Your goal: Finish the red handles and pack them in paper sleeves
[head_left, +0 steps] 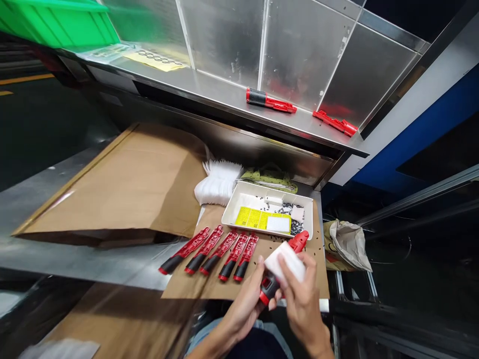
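Note:
My left hand (245, 299) is closed around the black grip end of a red and black plastic tool housing (268, 285), tilted with its red tip (300, 240) pointing up and away. In my right hand (305, 294) is a white, soft-looking pad (284, 260), held against the housing's upper side and covering its middle. To the left, several red and black housing halves (228, 252) lie side by side on brown cardboard (175, 291). Just beyond my hands stands a white tray (229, 212) with yellow labels (252, 218) and small black parts (297, 227).
A large brown paper bag (130, 184) covers the left of the bench beside a stack of white sheets (219, 184). On the metal shelf (220, 92) lie two more red pieces (277, 103) and a yellow paper (155, 59). An open bag (348, 244) stands at right.

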A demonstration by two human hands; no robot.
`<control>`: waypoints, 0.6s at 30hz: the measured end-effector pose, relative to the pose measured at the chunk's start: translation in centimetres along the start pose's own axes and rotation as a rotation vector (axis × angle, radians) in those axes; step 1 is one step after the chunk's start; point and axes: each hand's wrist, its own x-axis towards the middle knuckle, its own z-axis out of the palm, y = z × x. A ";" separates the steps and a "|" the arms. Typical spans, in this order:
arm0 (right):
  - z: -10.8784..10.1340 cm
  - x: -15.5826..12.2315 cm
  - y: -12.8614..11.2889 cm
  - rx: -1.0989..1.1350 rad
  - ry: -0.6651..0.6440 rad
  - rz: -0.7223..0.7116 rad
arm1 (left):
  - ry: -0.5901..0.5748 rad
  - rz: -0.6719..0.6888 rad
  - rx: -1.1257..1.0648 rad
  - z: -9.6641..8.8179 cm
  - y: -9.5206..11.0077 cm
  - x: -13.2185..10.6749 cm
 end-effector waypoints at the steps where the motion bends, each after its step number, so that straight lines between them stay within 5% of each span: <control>1: 0.1 0.0 0.0 -0.023 0.035 0.039 | -0.002 0.003 0.015 0.0 -0.1 0.0; 7: 0.3 0.6 -0.2 -0.064 0.059 0.032 | 0.013 0.072 0.127 -0.2 -0.9 0.4; 12: 1.1 0.0 -0.5 -0.054 0.125 0.226 | 0.030 0.142 0.274 -0.4 -1.5 1.1; 15: 1.6 -0.4 -0.4 0.044 0.077 0.174 | 0.075 0.178 0.303 -0.3 -1.4 1.1; 18: 1.4 0.4 0.8 -0.041 0.237 0.188 | 0.015 0.168 0.311 0.0 -1.1 0.5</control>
